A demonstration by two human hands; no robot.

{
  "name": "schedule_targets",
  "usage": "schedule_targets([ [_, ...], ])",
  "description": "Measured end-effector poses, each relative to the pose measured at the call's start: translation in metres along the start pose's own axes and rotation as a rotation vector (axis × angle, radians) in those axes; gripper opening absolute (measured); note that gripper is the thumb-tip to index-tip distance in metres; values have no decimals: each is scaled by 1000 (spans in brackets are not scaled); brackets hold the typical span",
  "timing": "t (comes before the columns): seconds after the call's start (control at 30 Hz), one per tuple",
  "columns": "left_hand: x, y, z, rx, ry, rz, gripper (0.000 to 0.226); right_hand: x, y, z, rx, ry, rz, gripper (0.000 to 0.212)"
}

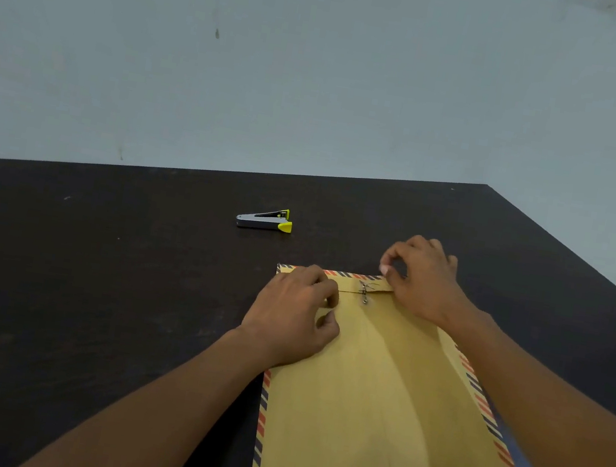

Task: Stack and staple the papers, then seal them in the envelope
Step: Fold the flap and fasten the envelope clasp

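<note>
A brown envelope (pixel 378 395) with red and blue striped edges lies flat on the dark table (pixel 91 281), its flap folded down at the far end. A string-and-button closure (pixel 365 292) sits at the middle of the flap edge. My left hand (pixel 294 315) rests on the envelope's upper left part, fingers curled and pressing down. My right hand (pixel 421 278) is at the flap's right end, thumb and forefinger pinched together, seemingly on the thin string. No papers show; any inside the envelope are hidden. A silver and yellow stapler (pixel 265 219) lies beyond the envelope.
A pale wall (pixel 322 75) stands behind the table's far edge. The table's right edge (pixel 575 253) runs diagonally close to my right forearm, with light floor past it. Bare dark tabletop stretches to the left.
</note>
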State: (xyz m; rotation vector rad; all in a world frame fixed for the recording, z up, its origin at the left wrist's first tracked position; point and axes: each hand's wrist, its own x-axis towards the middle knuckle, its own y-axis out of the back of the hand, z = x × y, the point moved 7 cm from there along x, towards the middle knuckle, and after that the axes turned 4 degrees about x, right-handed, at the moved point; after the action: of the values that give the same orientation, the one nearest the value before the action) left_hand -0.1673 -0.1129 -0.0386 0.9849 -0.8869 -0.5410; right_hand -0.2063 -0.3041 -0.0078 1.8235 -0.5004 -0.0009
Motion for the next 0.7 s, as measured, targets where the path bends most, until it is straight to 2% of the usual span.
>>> schedule_targets([
  [0.1,1,1,-5,44,57,9,32,-16,10,16,19,-61,-25,7],
  [0.27,8,2,-10,47,172,-47,20,-28,9,40,29,-158,-289,17],
  [0.47,27,11,-18,71,290,-168,7,-17,20,32,271,-130,-330,19],
  [0.7,36,16,-35,88,304,-285,8,-17,15,46,395,-288,-366,16],
])
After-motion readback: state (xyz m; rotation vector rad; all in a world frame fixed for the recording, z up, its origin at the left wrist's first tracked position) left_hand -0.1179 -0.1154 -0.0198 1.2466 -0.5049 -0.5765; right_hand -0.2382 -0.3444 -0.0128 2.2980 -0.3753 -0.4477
